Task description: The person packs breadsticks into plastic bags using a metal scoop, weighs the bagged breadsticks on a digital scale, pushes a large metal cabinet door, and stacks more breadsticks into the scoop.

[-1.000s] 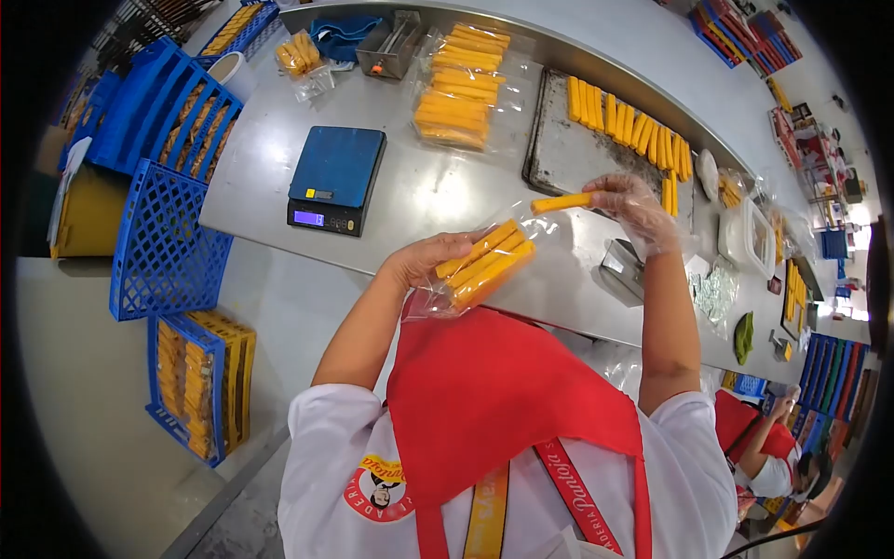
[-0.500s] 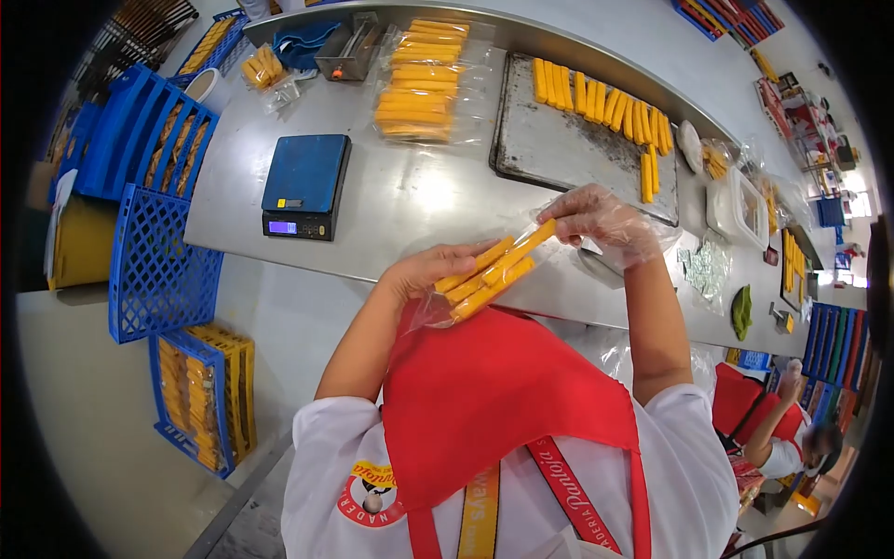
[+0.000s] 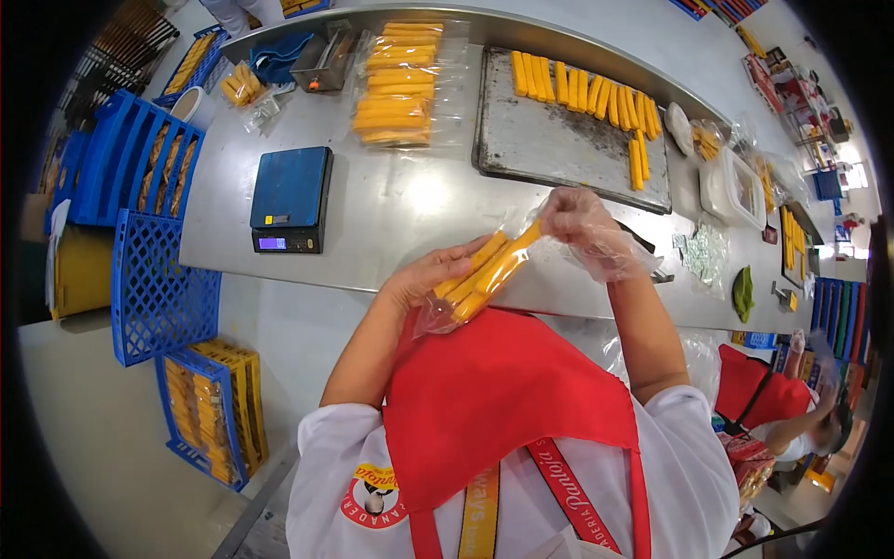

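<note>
My bare left hand (image 3: 430, 276) is wrapped round a clear plastic bag (image 3: 436, 317) held above the table's front edge. Several yellow breadsticks (image 3: 480, 287) lie lengthwise inside it. In a thin clear glove, my right hand (image 3: 579, 224) pinches the upper end of one breadstick (image 3: 528, 237) at the bag's mouth; most of that stick lies within the bag. Beyond my right hand, a dark metal baking tray (image 3: 559, 154) carries a row of breadsticks (image 3: 596, 93), with a couple more lying nearer its front.
Filled bags of breadsticks (image 3: 399, 88) are stacked at the back of the steel table (image 3: 391, 200). A blue-topped scale (image 3: 291, 191) stands left, beside blue crates (image 3: 163, 270). At right are a white plastic tub (image 3: 722, 186) and a green cloth (image 3: 742, 293). A co-worker (image 3: 773, 401) is at far right.
The breadstick in my right hand has slid further down into the bag, and the hand has come in close over the bag's mouth. My left hand keeps its hold.
</note>
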{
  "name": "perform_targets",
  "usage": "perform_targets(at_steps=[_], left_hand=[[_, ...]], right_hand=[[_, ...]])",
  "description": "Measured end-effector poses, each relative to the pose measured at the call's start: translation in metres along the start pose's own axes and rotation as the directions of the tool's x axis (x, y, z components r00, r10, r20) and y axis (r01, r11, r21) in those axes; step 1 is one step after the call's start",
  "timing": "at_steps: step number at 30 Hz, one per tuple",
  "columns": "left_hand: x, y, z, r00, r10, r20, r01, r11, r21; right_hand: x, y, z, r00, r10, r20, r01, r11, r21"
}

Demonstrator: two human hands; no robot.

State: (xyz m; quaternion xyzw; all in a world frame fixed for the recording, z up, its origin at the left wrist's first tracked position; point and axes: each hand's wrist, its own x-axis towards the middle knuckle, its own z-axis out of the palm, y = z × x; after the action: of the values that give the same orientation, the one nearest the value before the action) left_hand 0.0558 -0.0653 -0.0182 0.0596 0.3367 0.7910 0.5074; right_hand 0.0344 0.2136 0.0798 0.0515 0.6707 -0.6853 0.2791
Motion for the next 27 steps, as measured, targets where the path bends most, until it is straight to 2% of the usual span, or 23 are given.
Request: perform_targets(at_steps=[2,5,9,11,14,15,17,18,20,23,27], left_hand=[[0.002,-0.003,-0.004,1.0,0.005,-0.008,-0.005,1.0,-0.008],[0.005,-0.003,-0.008,1.0,0.016,0.017,-0.015,0.999,-0.049],[0.009,0.0,-0.002,1.0,0.025,0.007,-0.026,0.995,0.097],[0.009,0.001,0.0,0.999,0.035,0.031,-0.039,0.989,0.139],[0.008,0.002,0.001,0.997,0.053,0.05,-0.062,0.982,0.178],[0.006,0.001,0.001,0.999,0.038,0.036,-0.043,0.988,0.147],[0.006,-0.001,0.0,1.0,0.022,0.021,-0.025,0.993,0.115],[0.009,-0.002,-0.001,1.0,0.031,0.0,-0.03,0.993,0.116],[0.011,-0.003,0.0,0.999,0.039,-0.022,-0.036,0.992,0.118],[0.01,-0.002,0.004,0.999,0.029,-0.041,-0.026,0.996,0.086],[0.008,-0.004,0.004,0.997,0.058,-0.044,-0.053,0.994,0.095]], right_hand=[[0.003,0.006,-0.006,0.986,-0.101,-0.133,0.104,0.994,0.017],[0.004,0.009,-0.004,0.974,-0.095,-0.206,0.107,0.993,0.045],[0.006,0.01,0.004,0.967,-0.063,-0.247,0.078,0.996,0.051],[0.01,0.018,0.004,0.94,-0.132,-0.316,0.144,0.989,0.015],[0.013,0.03,-0.015,0.898,-0.154,-0.412,0.174,0.985,0.013],[0.012,0.028,-0.014,0.899,-0.153,-0.411,0.174,0.985,0.013],[0.006,0.025,-0.013,0.901,-0.159,-0.405,0.109,0.984,-0.143],[0.006,0.029,-0.011,0.901,-0.157,-0.404,0.108,0.984,-0.142],[0.008,0.039,-0.008,0.932,-0.195,-0.306,0.112,0.957,-0.267],[0.001,0.032,0.0,0.905,-0.156,-0.395,0.067,0.971,-0.231],[0.008,0.049,-0.004,0.898,-0.14,-0.417,0.048,0.973,-0.224]])
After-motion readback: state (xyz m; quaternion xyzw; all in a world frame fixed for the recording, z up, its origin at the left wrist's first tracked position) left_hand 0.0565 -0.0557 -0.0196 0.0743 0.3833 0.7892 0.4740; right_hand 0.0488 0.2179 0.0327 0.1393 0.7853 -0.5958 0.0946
